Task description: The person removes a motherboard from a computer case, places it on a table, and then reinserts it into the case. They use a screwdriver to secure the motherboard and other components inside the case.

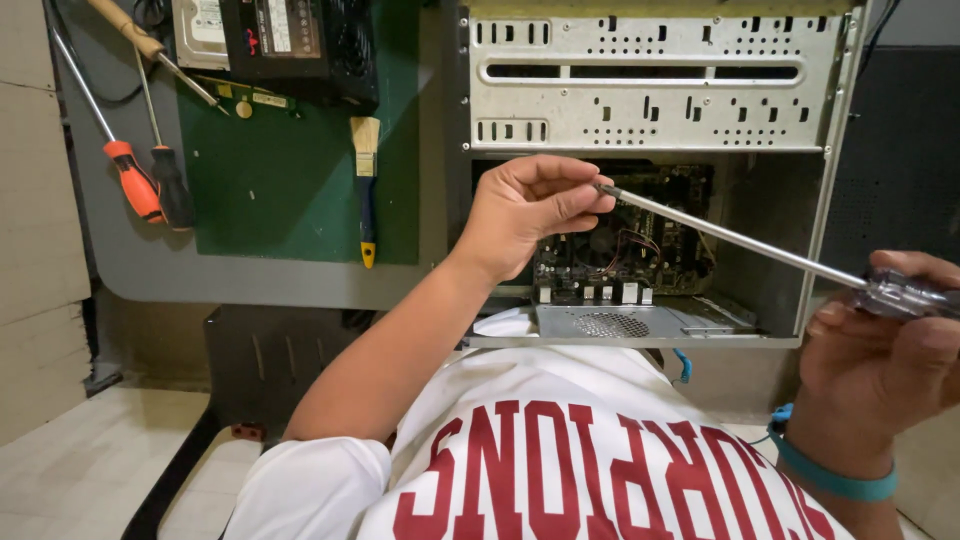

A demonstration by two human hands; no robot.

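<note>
My right hand [880, 350] grips the clear handle of a long screwdriver [735, 240] at the right edge of view. Its metal shaft runs up and left to my left hand [530, 205], whose fingers pinch the tip. Both hands hover in front of an open grey computer case [650, 90] lying on the bench. Inside the case a dark motherboard [640, 250] with wires shows behind my left hand. My white shirt with red letters fills the bottom of the view.
A green mat [290, 190] lies left of the case with a yellow-handled brush [366, 190], a black power supply [300, 45] and a drive on it. An orange-handled screwdriver [132, 180] and a black-handled one [172, 185] rest on the grey bench.
</note>
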